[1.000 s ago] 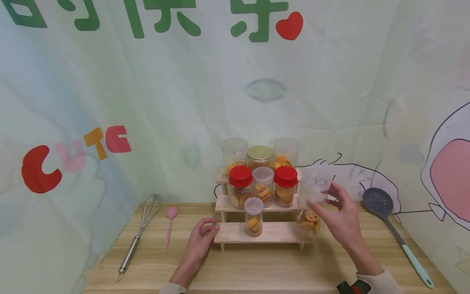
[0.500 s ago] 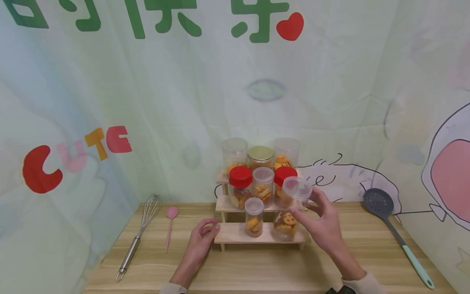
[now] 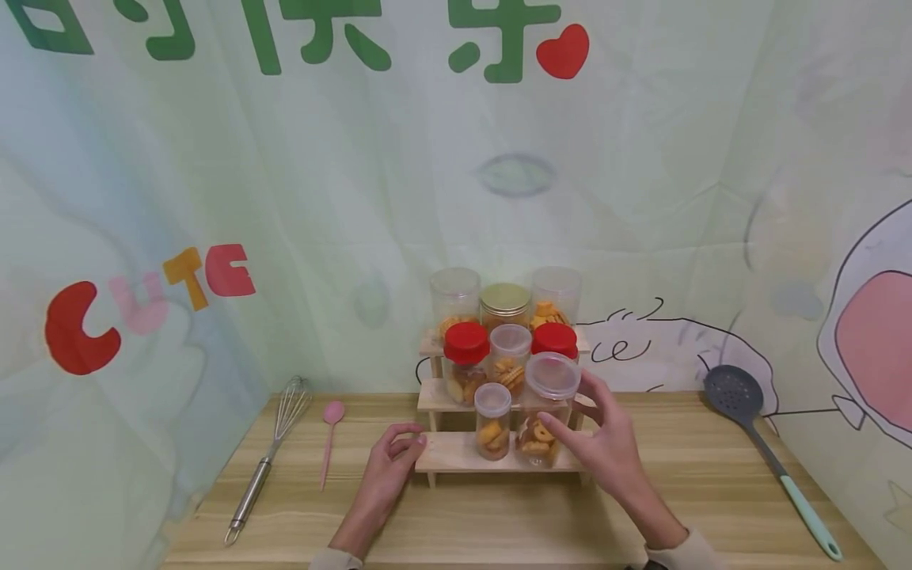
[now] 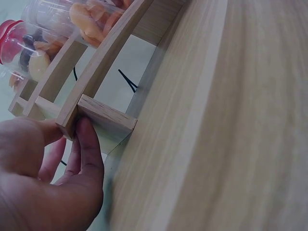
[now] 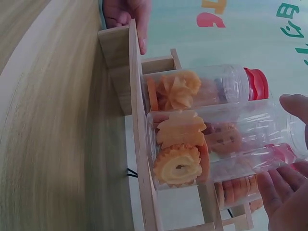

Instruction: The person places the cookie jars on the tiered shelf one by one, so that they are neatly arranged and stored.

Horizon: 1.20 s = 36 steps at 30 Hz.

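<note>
A three-step wooden display rack (image 3: 446, 453) holds jars of cookies. At the lowest board's left end, my left hand (image 3: 387, 469) pinches the wood, thumb above and fingers below in the left wrist view. My right hand (image 3: 609, 447) grips a tall clear jar (image 3: 552, 388) with a translucent lid, thumb and fingers on opposite sides of its upper part. Flower-shaped and ring-shaped cookies (image 5: 178, 166) lie in its bottom. The jar stands upright over the lowest board, close to the right of a smaller clear jar (image 3: 493, 423).
Behind, the middle step carries two red-lidded jars (image 3: 466, 344) around a clear one (image 3: 511, 356). Higher up, a gold-lidded jar (image 3: 504, 299) stands between two clear ones. A whisk (image 3: 274, 451) and pink spoon (image 3: 331, 435) lie left, a grey skimmer (image 3: 755, 431) right.
My right hand has brought the clear jar leftward and lower, from beside the rack's right end to the lowest board next to the small jar. My left hand stays in place.
</note>
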Motion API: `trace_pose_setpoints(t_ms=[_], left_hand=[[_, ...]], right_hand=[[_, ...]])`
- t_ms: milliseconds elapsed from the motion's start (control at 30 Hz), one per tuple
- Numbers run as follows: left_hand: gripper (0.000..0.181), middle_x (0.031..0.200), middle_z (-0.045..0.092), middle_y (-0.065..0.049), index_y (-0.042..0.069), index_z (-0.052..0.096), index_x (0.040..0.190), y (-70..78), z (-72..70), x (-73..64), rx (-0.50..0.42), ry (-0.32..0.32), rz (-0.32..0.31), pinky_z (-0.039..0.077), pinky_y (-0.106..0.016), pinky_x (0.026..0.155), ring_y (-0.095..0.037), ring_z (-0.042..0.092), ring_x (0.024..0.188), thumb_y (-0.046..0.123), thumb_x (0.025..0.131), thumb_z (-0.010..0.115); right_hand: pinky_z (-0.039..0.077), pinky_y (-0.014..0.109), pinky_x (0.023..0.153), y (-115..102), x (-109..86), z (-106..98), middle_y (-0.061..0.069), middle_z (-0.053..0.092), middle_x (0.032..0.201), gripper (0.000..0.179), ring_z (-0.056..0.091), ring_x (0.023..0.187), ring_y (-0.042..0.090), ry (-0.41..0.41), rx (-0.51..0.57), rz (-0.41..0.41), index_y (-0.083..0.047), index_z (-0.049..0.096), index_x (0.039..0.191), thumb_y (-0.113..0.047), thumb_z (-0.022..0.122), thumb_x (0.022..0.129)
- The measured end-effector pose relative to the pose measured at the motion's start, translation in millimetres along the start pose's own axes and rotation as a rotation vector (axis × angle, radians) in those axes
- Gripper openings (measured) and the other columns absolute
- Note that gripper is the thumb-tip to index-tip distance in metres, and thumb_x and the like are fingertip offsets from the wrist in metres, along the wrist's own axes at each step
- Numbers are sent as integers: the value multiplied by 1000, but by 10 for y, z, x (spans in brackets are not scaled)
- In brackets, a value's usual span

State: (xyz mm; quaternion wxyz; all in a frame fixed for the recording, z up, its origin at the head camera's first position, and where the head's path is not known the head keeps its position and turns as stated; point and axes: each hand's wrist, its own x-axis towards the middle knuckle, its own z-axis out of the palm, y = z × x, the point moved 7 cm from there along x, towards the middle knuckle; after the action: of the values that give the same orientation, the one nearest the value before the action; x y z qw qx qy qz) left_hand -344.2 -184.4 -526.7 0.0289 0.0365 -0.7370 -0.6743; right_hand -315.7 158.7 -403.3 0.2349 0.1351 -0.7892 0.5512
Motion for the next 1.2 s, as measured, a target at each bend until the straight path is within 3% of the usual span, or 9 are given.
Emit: trace_pose_setpoints(t_ms=[100, 233, 500, 633, 733, 967, 1200], left_hand=[[40, 115, 76, -14, 4, 62, 138, 0, 5, -3, -2, 1, -4, 51, -25, 76, -14, 67, 93, 25, 105, 73], [41, 114, 76, -14, 2, 61, 137, -1, 1, -4, -6, 2, -6, 51, -25, 76, -14, 67, 93, 25, 105, 73], [40, 116, 76, -15, 3, 61, 137, -8, -19, 4, -10, 2, -1, 52, -25, 79, -14, 69, 95, 24, 105, 72], [40, 116, 76, -15, 2, 61, 137, -18, -18, 13, -16, 3, 1, 52, -25, 79, -14, 69, 94, 24, 106, 72], [40, 113, 76, -13, 2, 61, 137, -24, -13, 22, -22, 4, 1, 52, -25, 77, -14, 68, 92, 24, 106, 72], [38, 109, 76, -11, 3, 62, 135, -34, -13, 26, -34, 9, -5, 51, -24, 76, -13, 68, 90, 23, 105, 73], [41, 113, 77, -12, 2, 61, 138, -45, -30, 36, -26, 10, -8, 52, -25, 77, -14, 69, 91, 25, 106, 72]], right_hand=[[57, 20, 100, 5, 0, 15, 9, 66, 148, 79, 65, 133, 22, -5, -16, -4, -12, 56, 152, -20, 96, 84], [58, 22, 100, 1, -1, 39, 9, 67, 148, 79, 65, 133, 23, -7, -38, -29, -12, 56, 152, -20, 96, 84], [60, 43, 103, -1, 14, 115, 10, 67, 147, 80, 64, 136, 26, -28, -43, -72, -11, 54, 153, -22, 95, 86], [60, 47, 104, 19, 18, 124, 10, 67, 147, 79, 64, 137, 28, -32, -31, -71, -13, 54, 154, -22, 95, 86], [60, 47, 103, 29, 17, 124, 10, 68, 146, 78, 64, 135, 27, -31, -15, -71, -11, 55, 153, -20, 95, 86], [61, 32, 100, 36, 8, 163, 8, 69, 143, 77, 65, 132, 20, -31, 2, -60, -10, 57, 150, -18, 96, 84], [62, 38, 99, 55, 19, 223, 10, 70, 140, 76, 66, 128, 17, -25, 16, -90, -8, 58, 148, -16, 96, 83]])
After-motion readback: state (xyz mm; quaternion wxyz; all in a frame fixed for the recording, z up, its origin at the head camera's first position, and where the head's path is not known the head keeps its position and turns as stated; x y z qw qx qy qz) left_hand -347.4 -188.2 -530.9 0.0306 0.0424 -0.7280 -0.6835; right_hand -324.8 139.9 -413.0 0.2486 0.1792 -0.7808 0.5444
